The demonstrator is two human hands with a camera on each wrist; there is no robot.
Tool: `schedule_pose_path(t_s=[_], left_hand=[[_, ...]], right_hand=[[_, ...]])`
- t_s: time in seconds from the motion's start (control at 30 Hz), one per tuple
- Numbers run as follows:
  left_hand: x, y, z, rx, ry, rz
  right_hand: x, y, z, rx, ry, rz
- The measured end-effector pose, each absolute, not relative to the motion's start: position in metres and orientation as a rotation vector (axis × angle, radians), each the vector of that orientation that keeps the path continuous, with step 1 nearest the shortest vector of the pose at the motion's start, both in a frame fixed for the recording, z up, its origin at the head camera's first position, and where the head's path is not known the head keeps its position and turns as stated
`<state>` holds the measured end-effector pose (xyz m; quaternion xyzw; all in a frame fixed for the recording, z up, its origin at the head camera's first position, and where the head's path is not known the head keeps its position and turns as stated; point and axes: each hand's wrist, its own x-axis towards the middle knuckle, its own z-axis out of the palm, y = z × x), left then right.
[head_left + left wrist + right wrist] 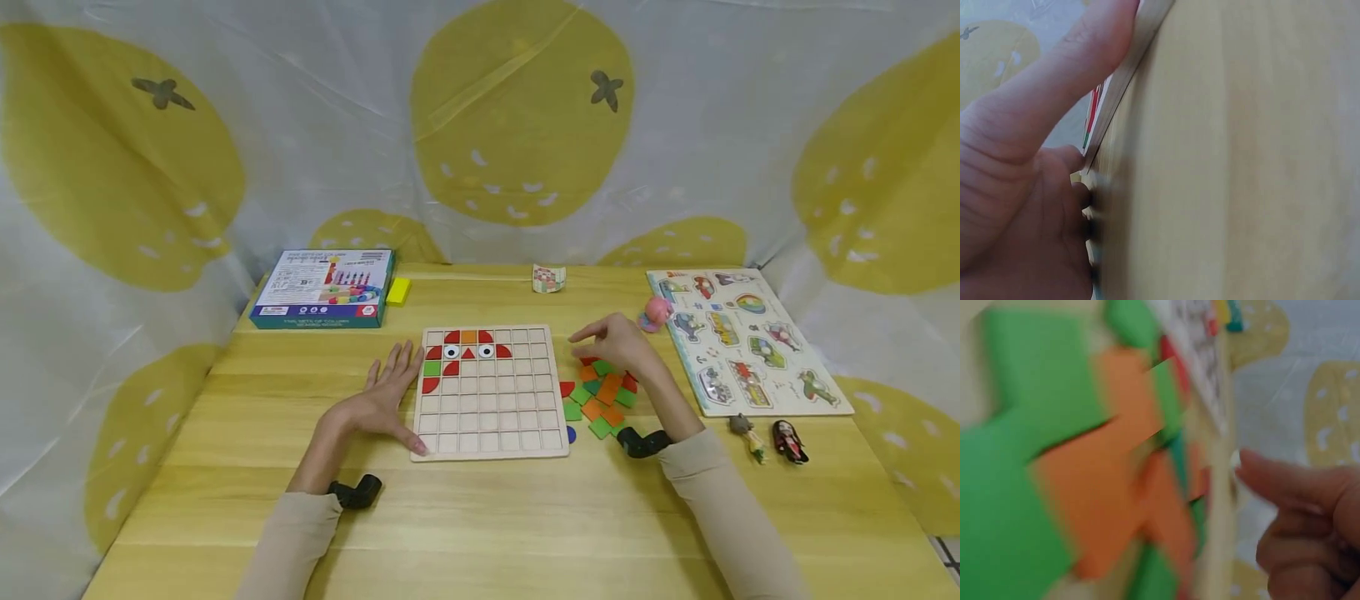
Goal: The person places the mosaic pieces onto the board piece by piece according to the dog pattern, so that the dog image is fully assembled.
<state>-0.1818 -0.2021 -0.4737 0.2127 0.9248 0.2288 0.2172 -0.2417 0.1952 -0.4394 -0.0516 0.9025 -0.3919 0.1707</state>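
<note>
Begun at the far left, bare across the near rows

Count eleven pieces set into the wooden grid board (497, 402), lying flat on the table (465, 533) between both hands. Read along the top row an orange square (468, 337) between two red pieces (452, 337). Find in the second row two eye pieces (451, 352) either side of a red triangle (468, 353), then red again at each outer side. Follow with a green square (432, 367) and one red in the third row, a lone red in the fourth. Would judge this an early stage: bare cells down the right side and throughout the three nearest rows.

See plenty left loose beside the board's right edge: a pile (608, 388) of green, orange and red, plus a blue piece (572, 434) by the near corner. Note the left hand (378, 402), spread wide, thumb on the board's near left corner. Note the right hand (618, 340) above the pile's far end, thumb and forefinger close together; cannot tell whether pinching anything
</note>
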Motion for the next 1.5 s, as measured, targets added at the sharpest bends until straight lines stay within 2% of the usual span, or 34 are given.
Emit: schedule_pose_path(t_s=[0.17,0.5,0.67,0.93,1.37,1.5], left_hand=[[-0.181,-0.206,-0.474,0.589,2.571,0.628],[-0.182,-0.204,-0.474,0.616,2.565,0.614],[-0.182,-0.205,-0.474,0.622,2.559,0.626],[-0.182,-0.205,-0.475,0.615,2.559,0.625],[-0.182,-0.205,-0.475,0.613,2.562,0.633],[-0.182,-0.205,-0.475,0.617,2.569,0.624]], right_hand=[[-0.243,0.216,-0.458,0.034,2.638,-1.056],[-0.249,0.208,-0.470,0.030,2.512,-1.286],[-0.257,0.197,-0.470,0.051,2.574,-1.218],[-0.263,0.196,-0.468,-0.056,2.547,-1.125],[-0.264,0.209,-0.460,-0.014,2.616,-0.866],[-0.261,0.213,-0.460,-0.102,2.586,-0.892]])
